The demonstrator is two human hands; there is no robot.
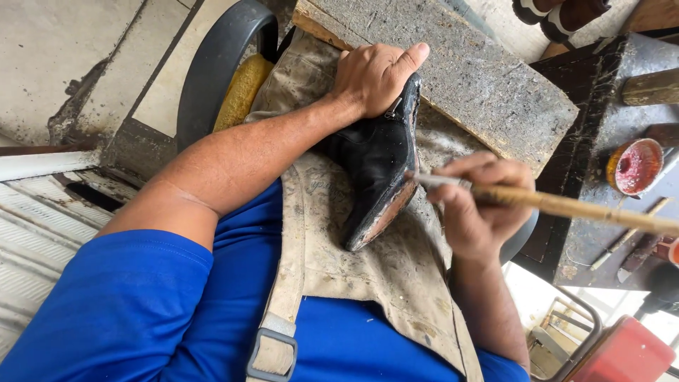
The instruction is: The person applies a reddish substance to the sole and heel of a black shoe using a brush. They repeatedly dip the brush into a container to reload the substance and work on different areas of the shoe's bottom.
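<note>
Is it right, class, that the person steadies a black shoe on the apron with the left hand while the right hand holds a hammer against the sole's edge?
Not quite. The right hand holds a long-handled brush, not a hammer, its tip against the sole's edge. The rest stands: the left hand steadies the black shoe on the apron. The head view shows this.

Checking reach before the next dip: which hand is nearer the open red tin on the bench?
Right. The right hand, holding the brush, is just left of the red tin. The left hand grips the black shoe, farther left.
</note>
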